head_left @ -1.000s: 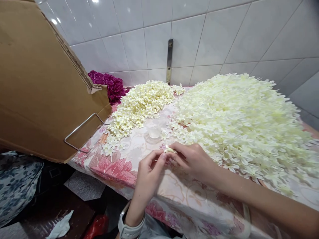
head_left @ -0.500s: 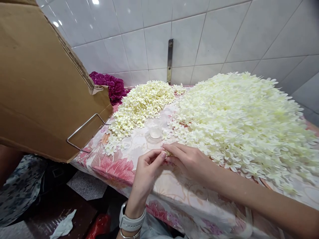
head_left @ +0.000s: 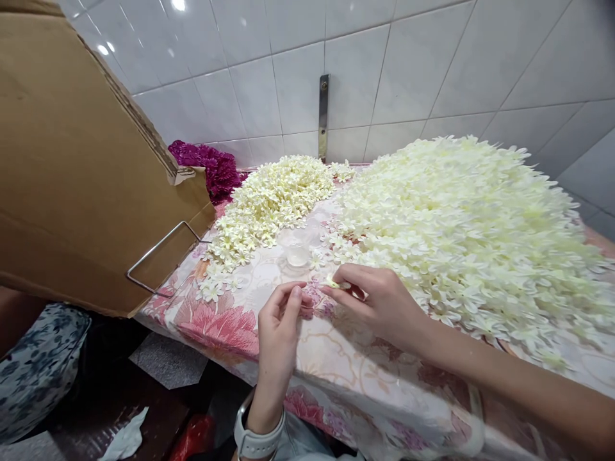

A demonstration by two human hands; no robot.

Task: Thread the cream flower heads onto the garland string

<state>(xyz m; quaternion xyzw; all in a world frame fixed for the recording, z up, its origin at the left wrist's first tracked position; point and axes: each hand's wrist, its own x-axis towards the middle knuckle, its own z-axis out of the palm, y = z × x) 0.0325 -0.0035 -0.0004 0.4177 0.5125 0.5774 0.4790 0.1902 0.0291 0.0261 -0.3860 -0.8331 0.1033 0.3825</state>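
Observation:
Over the table's near part, my right hand [head_left: 379, 298] pinches a small white artificial flower [head_left: 332, 282] between thumb and fingers. My left hand [head_left: 283, 320], wearing a pale watch at the wrist, is to its left with a small gap between them. Its thumb presses against the curled fingers, and I cannot make out what is in that pinch, if anything. Just beyond the hands stands a small clear plastic cup [head_left: 296, 250]. A large heap of white flowers [head_left: 471, 224] spreads beyond my right forearm, and a smaller heap [head_left: 276, 198] lies at the back left.
A big cardboard box [head_left: 96, 179] with a bent metal wire frame [head_left: 154, 259] against it takes up the left side. Purple flowers [head_left: 218, 169] lie behind it near the tiled wall [head_left: 298, 83]. The floral tablecloth [head_left: 221, 326] drapes over the front edge. Another person's patterned clothing [head_left: 41, 368] shows at lower left.
My hands, together before, have come apart. The right hand has drawn slightly right and up with the flower in its fingertips; the left has shifted a little left. The view has moved slightly.

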